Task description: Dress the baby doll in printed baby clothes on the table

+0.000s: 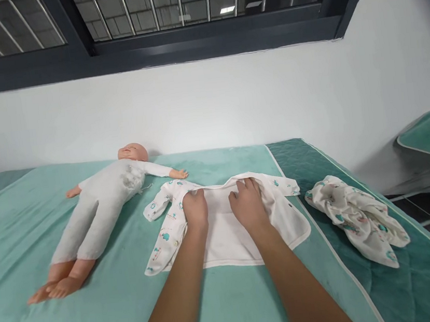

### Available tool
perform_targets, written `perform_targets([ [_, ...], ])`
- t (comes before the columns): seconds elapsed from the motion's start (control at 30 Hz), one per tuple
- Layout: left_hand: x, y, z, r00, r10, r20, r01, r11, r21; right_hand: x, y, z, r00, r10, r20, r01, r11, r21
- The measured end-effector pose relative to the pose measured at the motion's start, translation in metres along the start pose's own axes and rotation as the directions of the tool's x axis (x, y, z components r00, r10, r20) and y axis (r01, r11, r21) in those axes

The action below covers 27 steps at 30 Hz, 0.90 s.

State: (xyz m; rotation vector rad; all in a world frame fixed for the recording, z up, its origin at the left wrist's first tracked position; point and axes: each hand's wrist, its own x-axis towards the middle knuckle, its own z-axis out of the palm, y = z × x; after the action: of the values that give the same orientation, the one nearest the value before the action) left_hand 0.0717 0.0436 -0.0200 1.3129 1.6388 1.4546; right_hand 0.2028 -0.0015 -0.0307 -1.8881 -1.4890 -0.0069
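Observation:
A white baby shirt (227,232) with small teal animal prints lies spread on the bed, its front open and plain lining showing. My left hand (196,208) is closed on the edge of its left front panel near the neckline. At the right side of the neckline, my right hand (248,204) has its fingers curled onto the cloth of the other panel; the fingertips are partly hidden in the fabric. Both printed sleeves stretch outward. To the left, a baby doll (105,195) with a white cloth body lies on its back, one hand close to the shirt's left sleeve.
A crumpled printed baby garment (357,219) lies on the dark green quilted cover (422,287) at the right. Light green cloth (233,310) covers the bed under the shirt and doll. Behind stand a white wall (208,104) and a barred window (187,2).

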Motion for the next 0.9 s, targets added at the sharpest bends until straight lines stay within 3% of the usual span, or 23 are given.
perform_targets([
  [0.1,-0.006,0.003,0.0,0.999,0.009,0.035,-0.004,0.991,-0.131,0.002,-0.001,-0.001,1.0,-0.013,0.014,0.011,0.988,0.152],
  [0.23,-0.005,0.007,0.002,0.999,-0.022,0.025,0.028,0.969,-0.247,0.005,0.0,0.006,0.993,0.031,0.111,-0.067,0.937,0.343],
  [0.3,-0.004,0.008,0.002,0.996,-0.078,0.044,0.087,0.95,-0.301,0.007,0.002,0.009,0.985,0.054,0.165,-0.117,0.909,0.4],
  [0.37,-0.004,0.01,0.003,0.979,-0.155,0.131,0.195,0.9,-0.39,0.007,0.003,0.011,0.977,0.057,0.206,-0.141,0.897,0.418],
  [0.47,-0.006,0.01,0.005,0.939,-0.175,0.294,0.316,0.777,-0.545,0.007,0.003,0.012,0.976,-0.006,0.217,-0.072,0.933,0.353],
  [0.57,-0.004,0.009,0.007,0.928,-0.157,0.337,0.355,0.646,-0.676,0.006,0.002,0.013,0.966,-0.093,0.24,0.038,0.973,0.226],
  [0.73,0.005,0.005,0.006,0.849,-0.227,0.477,0.525,0.464,-0.714,0.002,0.004,0.018,0.971,-0.111,0.214,0.101,0.993,0.057],
  [0.9,0.006,0.004,0.001,0.791,-0.22,0.572,0.606,0.418,-0.677,0.0,0.002,0.02,0.966,-0.133,0.222,0.143,0.989,-0.027],
])
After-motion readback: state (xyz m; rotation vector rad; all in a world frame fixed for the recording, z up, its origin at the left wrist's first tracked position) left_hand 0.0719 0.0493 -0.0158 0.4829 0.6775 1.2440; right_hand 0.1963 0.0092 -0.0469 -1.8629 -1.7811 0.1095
